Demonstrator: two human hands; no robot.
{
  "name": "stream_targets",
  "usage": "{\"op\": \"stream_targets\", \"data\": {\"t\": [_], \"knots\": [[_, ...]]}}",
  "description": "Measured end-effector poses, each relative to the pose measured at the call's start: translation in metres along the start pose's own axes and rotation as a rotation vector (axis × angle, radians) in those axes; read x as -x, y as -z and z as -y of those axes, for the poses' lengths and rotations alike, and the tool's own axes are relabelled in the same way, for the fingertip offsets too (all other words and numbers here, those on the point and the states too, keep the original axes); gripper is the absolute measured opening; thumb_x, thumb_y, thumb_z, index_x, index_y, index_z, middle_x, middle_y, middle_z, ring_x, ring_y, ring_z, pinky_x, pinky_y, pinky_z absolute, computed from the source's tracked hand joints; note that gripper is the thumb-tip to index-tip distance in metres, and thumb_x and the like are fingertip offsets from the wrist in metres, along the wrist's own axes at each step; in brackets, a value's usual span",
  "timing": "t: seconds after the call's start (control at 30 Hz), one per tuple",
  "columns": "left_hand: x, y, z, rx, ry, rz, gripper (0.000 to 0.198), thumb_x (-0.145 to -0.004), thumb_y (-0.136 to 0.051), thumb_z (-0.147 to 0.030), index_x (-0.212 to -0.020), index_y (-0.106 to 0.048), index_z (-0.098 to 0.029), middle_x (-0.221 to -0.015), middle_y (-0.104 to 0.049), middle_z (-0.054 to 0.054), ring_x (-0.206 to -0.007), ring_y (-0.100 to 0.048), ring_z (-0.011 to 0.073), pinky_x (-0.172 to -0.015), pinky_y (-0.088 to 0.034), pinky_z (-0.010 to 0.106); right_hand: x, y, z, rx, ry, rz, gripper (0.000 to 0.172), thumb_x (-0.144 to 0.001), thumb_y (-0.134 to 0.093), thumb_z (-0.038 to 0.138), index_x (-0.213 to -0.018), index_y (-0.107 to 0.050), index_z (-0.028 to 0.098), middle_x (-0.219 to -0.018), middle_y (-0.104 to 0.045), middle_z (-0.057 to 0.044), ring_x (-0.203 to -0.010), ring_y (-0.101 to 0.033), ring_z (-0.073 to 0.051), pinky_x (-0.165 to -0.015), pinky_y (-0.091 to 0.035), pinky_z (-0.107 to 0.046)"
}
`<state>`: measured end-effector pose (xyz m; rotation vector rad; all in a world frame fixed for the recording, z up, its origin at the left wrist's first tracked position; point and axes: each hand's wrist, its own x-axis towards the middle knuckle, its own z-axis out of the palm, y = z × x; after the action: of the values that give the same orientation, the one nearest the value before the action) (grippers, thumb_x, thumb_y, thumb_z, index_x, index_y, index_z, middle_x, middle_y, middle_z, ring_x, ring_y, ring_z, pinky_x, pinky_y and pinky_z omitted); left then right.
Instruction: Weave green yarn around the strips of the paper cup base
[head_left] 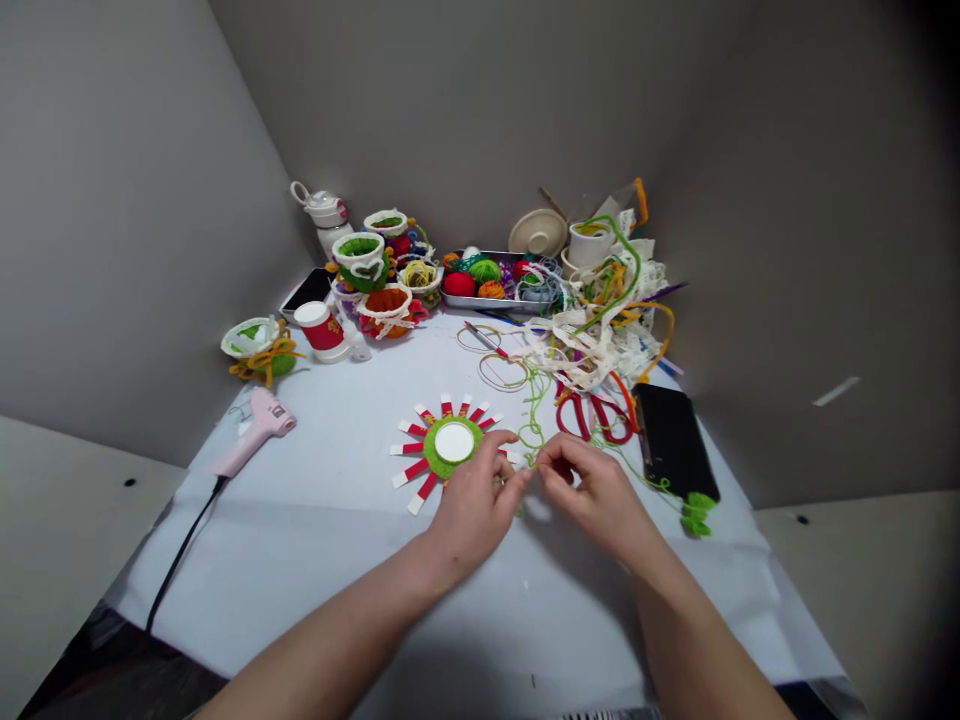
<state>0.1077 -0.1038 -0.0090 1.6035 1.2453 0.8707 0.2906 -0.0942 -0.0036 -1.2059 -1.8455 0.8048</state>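
Observation:
A cut paper cup lies base up, its red and white strips fanned out and green yarn woven around the white bottom. My left hand is over its right edge, index finger raised and thumb bent in against the green yarn. Close beside it, my right hand pinches the same thin yarn between thumb and index finger. The fingertips of both hands nearly meet, partly hiding the strand. Loose loops of yarn run up behind the hands, and a strand trails right to a small green bundle.
Red-handled scissors and a black phone lie at right. A pink glue gun with its cord is at left. Behind stand yarn-wrapped cups, a red-and-white paper cup, a tray of yarn balls and piled lace.

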Motion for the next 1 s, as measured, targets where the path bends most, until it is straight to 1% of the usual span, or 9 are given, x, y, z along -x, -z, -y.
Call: {"op": "stream_targets", "data": {"t": [0.07,0.17,0.27,0.33,0.43,0.53,0.6,0.77,1.0], "knots": [[0.001,0.001,0.000,0.033,-0.019,0.034,0.043,-0.096,-0.058,-0.023,-0.139,-0.058,-0.019,-0.074,-0.065,-0.001,-0.065,-0.056,0.0162,-0.068,-0.042,0.028,0.000,-0.001,-0.003,-0.123,-0.098,0.049,0.010,-0.089,-0.058,0.025,-0.079,-0.060,0.022,-0.068,-0.058,0.002,-0.060,-0.053,-0.014,-0.055,-0.042,-0.025],[0.002,0.000,0.002,0.021,-0.070,0.036,0.019,-0.096,-0.055,-0.023,-0.104,-0.072,-0.018,-0.076,-0.066,0.002,-0.069,-0.057,0.0160,-0.070,-0.042,0.027,0.000,-0.004,-0.006,-0.241,-0.183,0.080,0.015,-0.089,-0.060,0.032,-0.078,-0.061,0.021,-0.068,-0.058,0.002,-0.060,-0.052,-0.014,-0.056,-0.044,-0.025],[0.002,0.000,0.003,-0.015,-0.096,-0.016,0.021,-0.096,-0.055,-0.024,-0.082,-0.069,-0.017,-0.074,-0.066,0.003,-0.069,-0.056,0.0158,-0.069,-0.040,0.027,-0.001,-0.005,-0.007,-0.250,-0.196,0.067,0.016,-0.089,-0.061,0.033,-0.077,-0.062,0.021,-0.067,-0.059,0.002,-0.061,-0.054,-0.014,-0.056,-0.045,-0.025],[0.002,-0.001,0.003,-0.027,-0.095,-0.029,0.020,-0.095,-0.056,-0.024,-0.081,-0.069,-0.017,-0.072,-0.065,0.002,-0.067,-0.054,0.0153,-0.067,-0.039,0.026,-0.001,-0.005,-0.008,-0.201,-0.157,0.023,0.014,-0.090,-0.062,0.030,-0.079,-0.064,0.021,-0.070,-0.061,0.001,-0.063,-0.056,-0.015,-0.058,-0.046,-0.026],[0.002,0.000,0.004,-0.030,-0.071,-0.046,0.019,-0.093,-0.057,-0.023,-0.081,-0.069,-0.017,-0.071,-0.065,0.002,-0.063,-0.051,0.0143,-0.065,-0.038,0.026,-0.001,-0.003,-0.007,-0.111,-0.007,-0.021,0.006,-0.092,-0.064,0.025,-0.089,-0.068,0.022,-0.080,-0.066,-0.002,-0.070,-0.061,-0.016,-0.065,-0.050,-0.028],[0.002,0.000,0.005,-0.022,-0.060,-0.048,0.019,-0.092,-0.057,-0.023,-0.080,-0.070,-0.017,-0.069,-0.064,0.002,-0.061,-0.050,0.0141,-0.064,-0.037,0.026,-0.001,-0.002,-0.005,-0.050,0.140,0.018,0.006,-0.094,-0.064,0.022,-0.095,-0.070,0.023,-0.087,-0.069,-0.004,-0.078,-0.064,-0.018,-0.070,-0.052,-0.030],[0.001,0.000,0.006,-0.014,-0.067,-0.039,0.020,-0.093,-0.056,-0.023,-0.080,-0.070,-0.017,-0.070,-0.065,0.002,-0.063,-0.052,0.0146,-0.064,-0.038,0.026,-0.001,-0.002,-0.004,-0.021,0.175,0.030,0.008,-0.096,-0.062,0.020,-0.093,-0.069,0.023,-0.086,-0.069,-0.004,-0.080,-0.065,-0.019,-0.070,-0.052,-0.030],[0.002,0.000,0.008,0.001,-0.085,-0.024,0.022,-0.095,-0.055,-0.025,-0.081,-0.071,-0.017,-0.072,-0.067,0.003,-0.067,-0.057,0.0160,-0.068,-0.041,0.027,-0.001,-0.005,-0.003,0.008,0.154,0.032,0.012,-0.096,-0.060,0.017,-0.086,-0.062,0.023,-0.078,-0.064,-0.001,-0.070,-0.060,-0.016,-0.063,-0.048,-0.027],[0.005,0.001,0.009,-0.035,-0.133,-0.074,0.021,-0.094,-0.057,-0.024,-0.078,-0.069,-0.018,-0.071,-0.066,0.003,-0.064,-0.054,0.0154,-0.067,-0.041,0.027,0.002,-0.005,-0.012,0.000,0.032,0.007,0.009,-0.092,-0.059,0.018,-0.085,-0.061,0.023,-0.074,-0.063,0.001,-0.065,-0.059,-0.015,-0.061,-0.047,-0.026]]}}
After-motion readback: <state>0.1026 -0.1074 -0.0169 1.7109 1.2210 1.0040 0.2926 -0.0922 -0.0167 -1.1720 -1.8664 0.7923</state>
